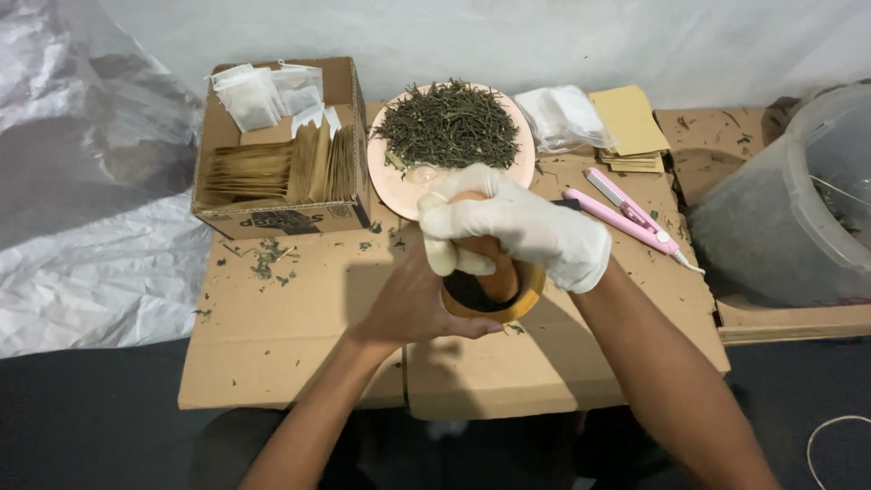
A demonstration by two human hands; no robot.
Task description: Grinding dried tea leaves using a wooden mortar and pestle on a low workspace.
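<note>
My right hand (517,229), in a white glove, is closed around a wooden pestle (494,272) that stands inside a small wooden mortar (522,304). My bare left hand (408,304) wraps the mortar's left side and holds it on the flat cardboard sheet (281,345). Just behind my hands a pink plate (390,177) carries a heap of dried green leaves (449,122). The lower end of the pestle and the mortar's contents are dark and mostly hidden.
A cardboard box (272,218) at the back left holds brown envelopes and white filter bags. A pink handheld sealer (626,216), a stack of brown envelopes (631,122) and a plastic bag (562,113) lie at the right. A clear plastic tub (780,209) stands far right.
</note>
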